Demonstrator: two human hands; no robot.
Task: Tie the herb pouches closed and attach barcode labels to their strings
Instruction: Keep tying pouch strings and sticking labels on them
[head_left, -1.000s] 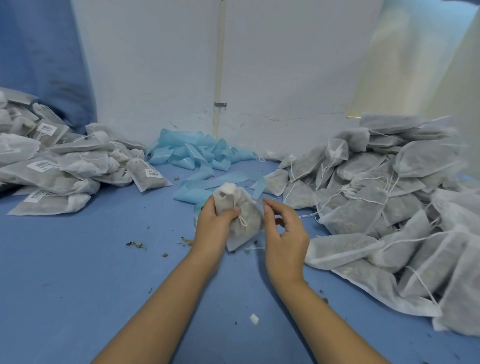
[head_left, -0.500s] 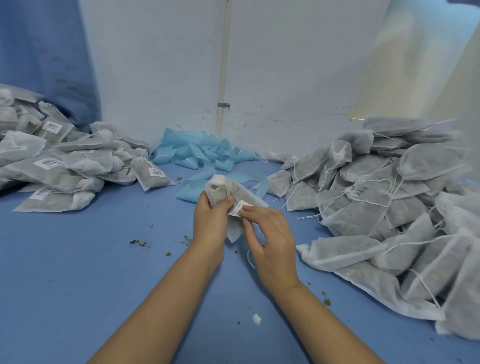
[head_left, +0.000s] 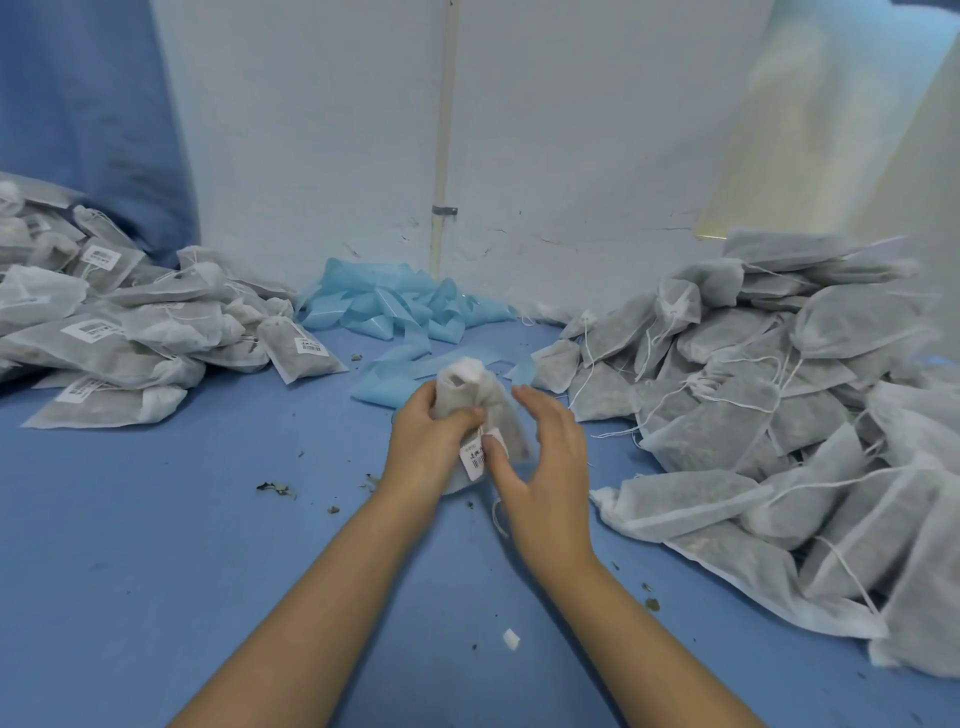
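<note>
My left hand (head_left: 426, 441) grips a white mesh herb pouch (head_left: 467, 395) around its gathered neck, holding it upright over the blue table. A small white barcode label (head_left: 475, 457) hangs at the pouch's front, below my left thumb. My right hand (head_left: 540, 457) is beside the pouch on its right, fingers spread and loosely bent, its thumb touching the label. A thin white string (head_left: 498, 519) dangles under the pouch.
A heap of labelled pouches (head_left: 104, 332) lies at the left and a larger heap of unlabelled pouches (head_left: 779, 415) with loose strings at the right. Blue backing strips (head_left: 395, 312) are piled at the back against the white wall. Herb crumbs (head_left: 275, 487) dot the blue table (head_left: 156, 571).
My right hand brought a barcode label to the pouch's string, pinched it there, and now its fingers have spread away. The label hangs lower on the pouch.
</note>
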